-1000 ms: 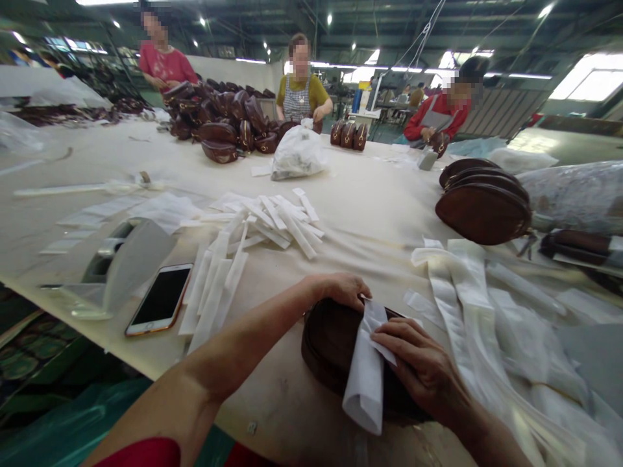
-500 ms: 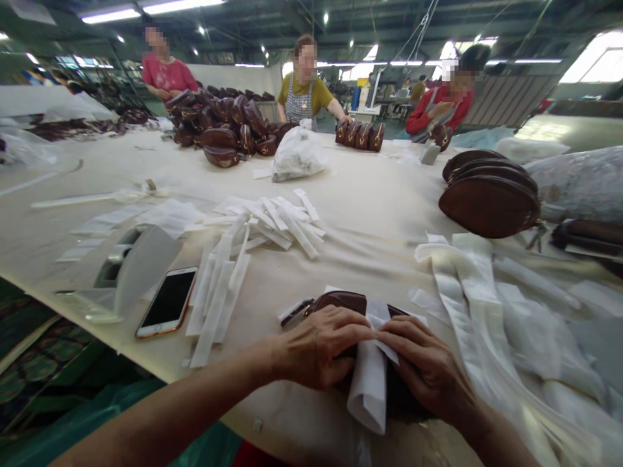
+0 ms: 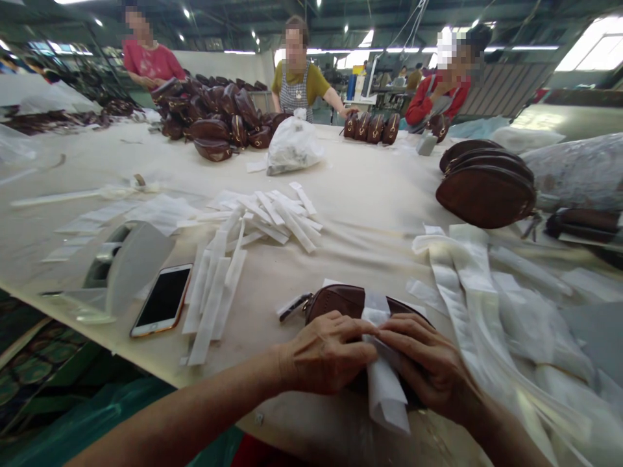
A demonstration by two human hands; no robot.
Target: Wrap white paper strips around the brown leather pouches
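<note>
A small brown leather bag (image 3: 341,301) lies on the cream table (image 3: 370,194) near its front edge. Across the bag runs a white paper strip (image 3: 387,389), its lower end hanging toward me. My left hand (image 3: 324,353) rests on the bag with fingers curled, pinching the strip. My right hand (image 3: 428,366) meets it from the right, fingers closed on the same strip. A metal fitting wrapped in white (image 3: 292,307) sticks out at the bag's left end.
A pile of white paper strips (image 3: 257,227) and a smartphone (image 3: 163,299) lie to the left, next to a tape dispenser (image 3: 119,266). White foam sheets (image 3: 491,305) spread on the right. Brown bags (image 3: 487,194) stand at right and in a heap (image 3: 219,120) far back, where three people work.
My left hand came from the bag's far edge onto its top and joined the right hand on the strip. The strip now sits tighter over the bag.
</note>
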